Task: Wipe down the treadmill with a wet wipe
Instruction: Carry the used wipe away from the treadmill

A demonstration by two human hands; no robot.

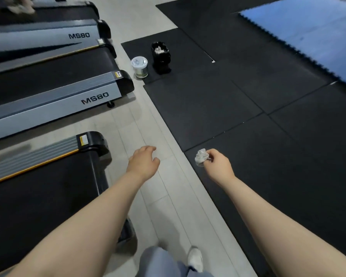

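Over the pale floor: we see both bare arms reaching forward, with a shoe (195, 258) and a trouser leg (158, 262) at the bottom edge.
Right hand: our right hand (218, 166) pinches a crumpled wet wipe (201, 157) between fingertips and thumb, above the edge of the black rubber mat (268, 120).
Left hand: our left hand (144, 162) holds nothing, its fingers loosely curled, hanging over the floor (148, 124) just right of the nearest treadmill (38, 186).
Treadmills: two more treadmills lie beyond it in a row, the middle treadmill (54, 90) marked MS80 on its grey side rail.
Tub: a round white tub (139, 66) stands on the mat's corner, behind the middle treadmill's end.
Bin: a small black bin (161, 57) with crumpled white bits inside stands just beside the tub, on the mat.
Blue mat: a blue mat (308, 35) lies at the far right.
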